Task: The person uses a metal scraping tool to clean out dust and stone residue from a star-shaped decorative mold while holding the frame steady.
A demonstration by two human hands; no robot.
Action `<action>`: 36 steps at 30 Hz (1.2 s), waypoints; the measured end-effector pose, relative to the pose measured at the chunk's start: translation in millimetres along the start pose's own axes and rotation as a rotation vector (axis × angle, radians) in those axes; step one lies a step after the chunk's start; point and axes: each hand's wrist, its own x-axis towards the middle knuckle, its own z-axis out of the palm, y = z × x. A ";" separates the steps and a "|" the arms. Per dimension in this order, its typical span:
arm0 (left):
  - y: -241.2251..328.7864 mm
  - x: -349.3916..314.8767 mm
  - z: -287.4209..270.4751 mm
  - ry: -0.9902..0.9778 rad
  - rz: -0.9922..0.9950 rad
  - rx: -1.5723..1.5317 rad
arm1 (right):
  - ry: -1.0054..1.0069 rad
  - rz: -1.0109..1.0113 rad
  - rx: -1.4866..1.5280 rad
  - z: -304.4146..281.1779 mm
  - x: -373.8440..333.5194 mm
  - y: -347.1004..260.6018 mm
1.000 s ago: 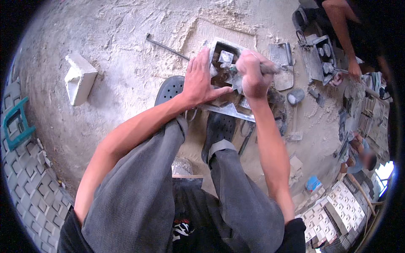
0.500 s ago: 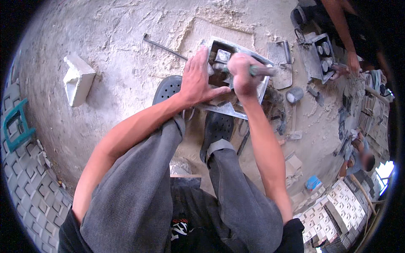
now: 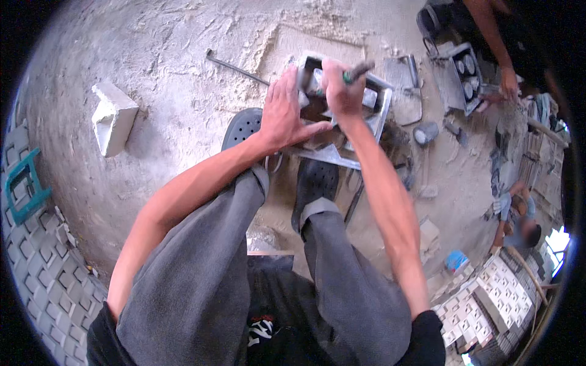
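Observation:
In front of my feet lies a rectangular metal mold box (image 3: 345, 160) with a pale, dusty rim and several square block-like cores inside. My left hand (image 3: 282, 119) rests flat along its left side, fingers stretched and thumb spread over the near part. Above the box, my right hand (image 3: 340, 91) is wrapped round a stick-handled tool (image 3: 361, 69) with a green band. The tool's upper end sticks out of the fist, tilted up to the right. Its working end is hidden by the hand, so its kind cannot be told. One pale core (image 3: 369, 97) shows just right of the fist.
A thin hooked rod (image 3: 238, 68) lies left of the box, a white block (image 3: 114, 119) farther left. A flat metal plate (image 3: 403, 97) and a mallet (image 3: 425, 134) lie right. Beyond, a co-worker's hand (image 3: 510, 82) is by another mold (image 3: 467, 76). Patterned blocks (image 3: 58, 287) line the left.
My right hand has moved up and slightly left over the box, and the tool's handle has swung from pointing right to pointing up right. The left hand stays in place.

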 end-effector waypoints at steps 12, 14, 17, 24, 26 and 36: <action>0.2 2.9 -4.9 0.026 0.011 0.028 | -0.040 -0.176 -0.146 1.4 4.1 -23.6; -0.8 -4.0 -5.8 0.005 0.004 0.041 | -0.021 -0.149 -0.006 6.6 -6.1 -30.0; 6.1 1.1 2.2 -0.012 0.055 0.015 | -0.085 -0.165 -0.015 -3.9 -3.5 17.2; 4.3 3.7 -8.0 0.017 0.070 0.012 | 0.077 -0.020 0.038 2.0 9.4 -15.8; 4.4 3.7 -9.8 0.015 0.065 0.007 | 0.122 -0.025 0.273 -1.6 2.7 -38.4; 0.3 2.4 -3.0 0.033 0.063 -0.009 | 0.167 -0.028 0.034 7.3 -23.7 -16.6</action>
